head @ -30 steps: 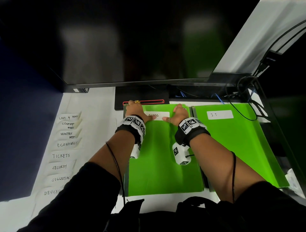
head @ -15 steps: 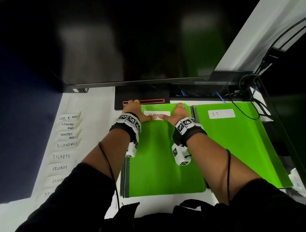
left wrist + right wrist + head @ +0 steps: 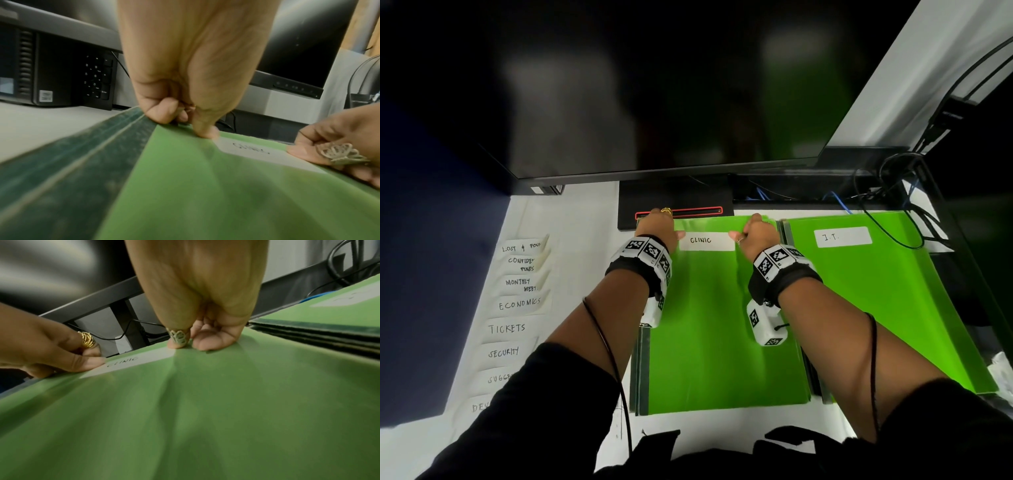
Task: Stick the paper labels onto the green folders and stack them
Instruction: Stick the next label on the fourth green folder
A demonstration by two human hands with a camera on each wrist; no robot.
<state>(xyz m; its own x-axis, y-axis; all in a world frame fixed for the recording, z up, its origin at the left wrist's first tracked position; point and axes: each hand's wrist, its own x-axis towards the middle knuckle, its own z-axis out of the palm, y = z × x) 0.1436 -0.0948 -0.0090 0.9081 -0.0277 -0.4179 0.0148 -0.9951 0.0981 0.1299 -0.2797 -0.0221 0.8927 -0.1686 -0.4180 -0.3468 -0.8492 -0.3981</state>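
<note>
A green folder [image 3: 722,325] tops the left stack and carries a white label reading CLINIC [image 3: 707,241] near its far edge. My left hand [image 3: 659,228] is at the label's left end, thumb down on the folder, fingers curled over the far edge. My right hand [image 3: 755,233] mirrors it at the label's right end. The left wrist view has the left hand [image 3: 185,121] with its thumb beside the label [image 3: 251,148]. From the right wrist, the right hand [image 3: 191,342] has its ringed thumb on the label [image 3: 131,361].
A second green folder stack [image 3: 876,291] lies to the right with an I.T. label [image 3: 842,236]. Several handwritten label strips [image 3: 517,303] run down the desk's left side. A dark monitor [image 3: 654,102] overhangs the back, and cables [image 3: 904,205] trail at the back right.
Both thumbs have slid apart from the label's middle to its two ends, uncovering the word CLINIC. The folder has not moved.
</note>
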